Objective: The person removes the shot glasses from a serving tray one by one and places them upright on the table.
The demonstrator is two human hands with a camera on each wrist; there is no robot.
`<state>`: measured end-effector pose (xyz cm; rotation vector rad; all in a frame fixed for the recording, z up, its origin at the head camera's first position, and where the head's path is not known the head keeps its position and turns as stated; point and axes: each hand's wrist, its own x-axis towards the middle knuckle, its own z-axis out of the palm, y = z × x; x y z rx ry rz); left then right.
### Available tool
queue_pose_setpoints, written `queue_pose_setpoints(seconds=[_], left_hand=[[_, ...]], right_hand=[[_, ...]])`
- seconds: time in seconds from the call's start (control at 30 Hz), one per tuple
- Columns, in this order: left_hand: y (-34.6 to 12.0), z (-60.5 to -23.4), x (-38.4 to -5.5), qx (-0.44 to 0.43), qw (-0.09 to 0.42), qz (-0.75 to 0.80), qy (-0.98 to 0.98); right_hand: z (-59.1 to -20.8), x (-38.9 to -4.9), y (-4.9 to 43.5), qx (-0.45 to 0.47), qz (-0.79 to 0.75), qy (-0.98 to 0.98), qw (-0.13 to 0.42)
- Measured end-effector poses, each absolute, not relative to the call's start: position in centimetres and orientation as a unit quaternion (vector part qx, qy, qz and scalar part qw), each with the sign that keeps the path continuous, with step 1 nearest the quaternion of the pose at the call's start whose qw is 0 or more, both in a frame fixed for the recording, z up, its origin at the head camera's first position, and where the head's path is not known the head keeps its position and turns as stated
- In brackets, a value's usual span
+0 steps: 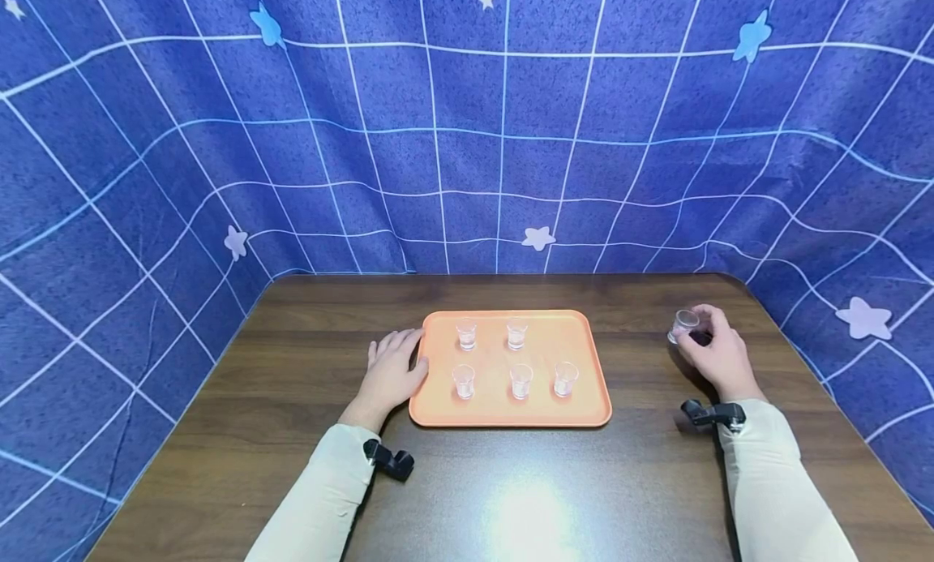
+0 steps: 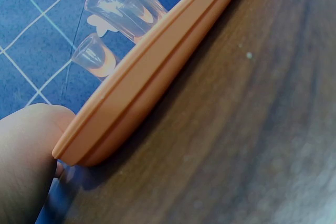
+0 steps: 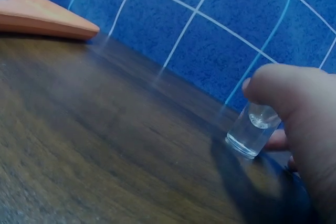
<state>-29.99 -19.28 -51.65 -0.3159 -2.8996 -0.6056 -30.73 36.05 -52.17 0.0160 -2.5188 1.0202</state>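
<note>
At the right of the table, my right hand [image 1: 718,355] pinches a small clear shot glass [image 1: 683,325] between thumb and fingers. In the right wrist view, that shot glass [image 3: 252,132] stands slightly tilted in the picture, its base close over the wood. My left hand [image 1: 390,373] rests at the left edge of an orange tray [image 1: 438,416], its thumb [image 2: 37,124] touching the rim. On the tray stand several similar shot glasses: two in the back row, including one at the back left [image 1: 466,335], and three in the front row, including a middle one [image 1: 521,381].
The brown wooden table [image 1: 635,465] carries the tray near its middle, with bare wood between the tray and my right hand. A blue curtain [image 1: 467,156] with white lines and stars hangs behind and along both sides. Each wrist wears a black camera mount [image 1: 388,460].
</note>
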Motion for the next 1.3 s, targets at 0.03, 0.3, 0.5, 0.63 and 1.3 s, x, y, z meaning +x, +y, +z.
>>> queue_pose_setpoints(seconds=[0.03,0.3,0.5,0.63,1.3], left_hand=[[-19.3,-51.7,-30.0,-0.105,0.081,-0.202,-0.970],[-19.6,-51.7,-29.9,-0.107,0.087,-0.203,-0.969],[-19.7,-51.8,-30.0,-0.106,0.085,-0.203,-0.970],[-19.8,-52.0,-30.1,-0.108,0.088,-0.199,-0.970],[-19.4,-51.9,-30.2,-0.106,0.086,-0.204,-0.969]], right_hand=[[-52.1,-30.7,36.0,0.006,0.370,-0.904,0.214],[-52.1,-31.8,33.6,0.053,0.362,-0.864,0.345],[-52.2,-32.0,29.8,0.092,0.360,-0.843,0.390],[-52.1,-31.8,27.6,0.128,0.358,-0.838,0.391],[-52.1,-29.8,22.6,0.323,0.400,-0.822,0.246]])
